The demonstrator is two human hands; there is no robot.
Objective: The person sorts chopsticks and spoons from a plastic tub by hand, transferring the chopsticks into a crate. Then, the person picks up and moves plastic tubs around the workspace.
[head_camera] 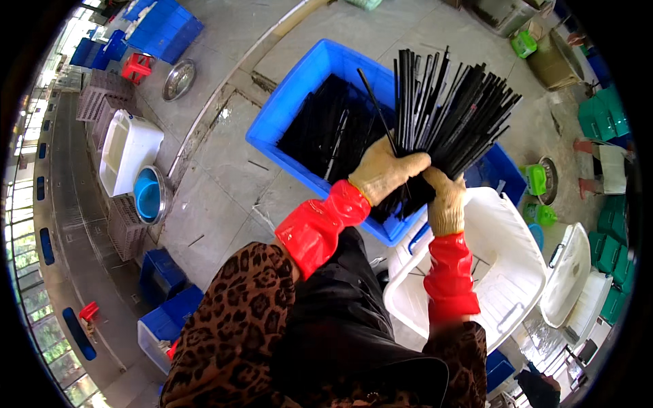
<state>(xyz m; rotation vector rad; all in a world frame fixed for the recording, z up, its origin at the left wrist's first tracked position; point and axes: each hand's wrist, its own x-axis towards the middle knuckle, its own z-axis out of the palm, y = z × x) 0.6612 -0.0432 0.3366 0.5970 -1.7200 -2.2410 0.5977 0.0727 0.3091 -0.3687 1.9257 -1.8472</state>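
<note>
A fanned bundle of thin black sticks [449, 112] stands up from my two gloved hands, above the right part of a blue plastic tub [285, 107]. My left hand [387, 171], in a tan knit glove over a red rubber cuff, grips the bundle's lower left side, and one stick leans apart there. My right hand [446, 196], gloved alike, closes on the lower right side. More black sticks [326, 132] lie in the blue tub. A white plastic tub [515, 265] with a few dark sticks at its bottom is under my right forearm. The lower ends of the bundle are partly hidden.
Single sticks lie on the tiled floor [214, 204]. To the left are a white bin [153, 143], a blue basin [147, 194] in a metal bowl, and crates [125, 227]. At right stand green containers [535, 178] and a white lid [566, 275]. A person is partly visible at lower right.
</note>
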